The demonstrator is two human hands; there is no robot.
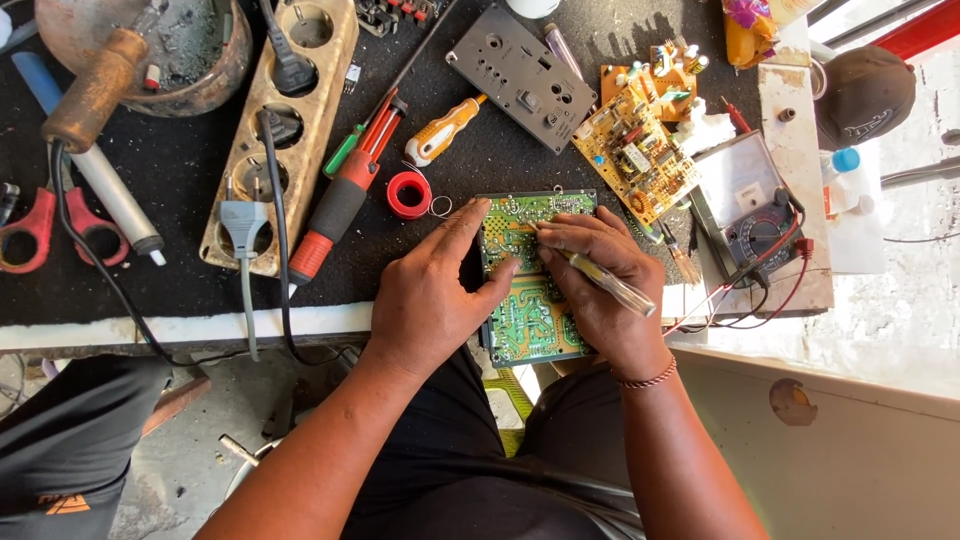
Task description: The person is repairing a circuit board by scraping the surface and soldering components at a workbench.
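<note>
A green circuit board [527, 300] lies solder-side up at the near edge of the black workbench mat. My left hand [435, 295] rests on its left side, index finger stretched along the top left corner and thumb pressing the board's middle. My right hand [598, 280] lies over the board's right side and grips a thin clear-handled screwdriver [610, 285], its tip touching the board near the top centre.
Around the board lie a red solder spool [408, 193], red-and-black screwdriver [340, 205], orange-handled screwdriver [443, 130], yellow circuit board [637, 160], grey cassette mechanism plate [523, 75], analog multimeter [752, 205] with leads, wooden power strip [285, 120], red scissors [45, 225] and soldering iron [95, 90].
</note>
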